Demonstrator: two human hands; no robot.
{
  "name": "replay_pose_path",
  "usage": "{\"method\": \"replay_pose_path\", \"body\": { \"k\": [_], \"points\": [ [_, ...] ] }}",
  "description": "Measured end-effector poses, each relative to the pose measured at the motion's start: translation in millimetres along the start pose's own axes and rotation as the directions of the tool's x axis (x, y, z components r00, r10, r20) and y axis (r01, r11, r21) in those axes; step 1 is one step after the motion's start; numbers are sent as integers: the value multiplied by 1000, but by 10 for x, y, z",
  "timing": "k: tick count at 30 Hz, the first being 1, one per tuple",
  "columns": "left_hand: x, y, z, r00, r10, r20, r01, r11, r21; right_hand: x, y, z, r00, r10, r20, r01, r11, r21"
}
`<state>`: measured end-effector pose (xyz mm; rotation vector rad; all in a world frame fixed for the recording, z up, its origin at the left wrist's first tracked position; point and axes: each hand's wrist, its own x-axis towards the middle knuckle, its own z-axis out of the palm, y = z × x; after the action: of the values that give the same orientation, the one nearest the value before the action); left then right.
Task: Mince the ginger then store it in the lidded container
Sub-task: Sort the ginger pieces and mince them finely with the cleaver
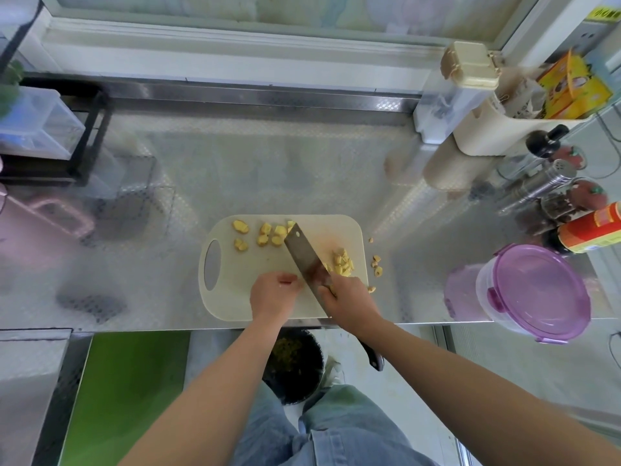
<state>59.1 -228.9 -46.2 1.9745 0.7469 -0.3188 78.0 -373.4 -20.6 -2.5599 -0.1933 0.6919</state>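
Right hand gripping cleaver, left hand curled on cutting board, its hold unclear, ginger beside blade

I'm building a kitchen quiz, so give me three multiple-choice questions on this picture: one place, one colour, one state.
1. The lidded container stands: A. right of the cutting board; B. on it; C. left of it.
2. Its lid is: A. green; B. purple; C. red.
3. The ginger is: A. whole; B. in chunks; C. in the container.
Answers: A, it sits far right on the counter; B, the lid is translucent purple; B, yellow chunks lie beside the cleaver in the right hand.
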Motion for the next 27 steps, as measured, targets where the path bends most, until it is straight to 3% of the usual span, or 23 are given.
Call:
{"method": "replay_pose_path", "body": {
  "k": [3, 6, 12, 17, 22, 27],
  "points": [
    [-3, -28, -61, 991, 26, -130, -11, 993, 117, -25, 6, -30, 999, 2, -48, 3, 994, 105],
    [-18, -85, -123, 975, 46, -216, -1, 979, 205, -38, -29, -29, 999, -29, -35, 33, 994, 102],
    [30, -187, -74, 988, 88, -124, -47, 953, 300, -62, -34, 149, 993, -91, 69, 91, 996, -2],
    [2, -266, -80, 986, 163, -47, -126, 889, 440, -131, 145, 51, 1000, 8, 8, -8, 999, 44],
    [-21, -299, -74, 987, 156, -47, -111, 854, 509, -192, 214, -45, 991, 120, -65, -112, 987, 119],
    [-45, -374, -120, 989, 148, -13, -118, 837, 535, -247, 88, 45, 993, 102, -65, -91, 985, 146]
  ]
}}
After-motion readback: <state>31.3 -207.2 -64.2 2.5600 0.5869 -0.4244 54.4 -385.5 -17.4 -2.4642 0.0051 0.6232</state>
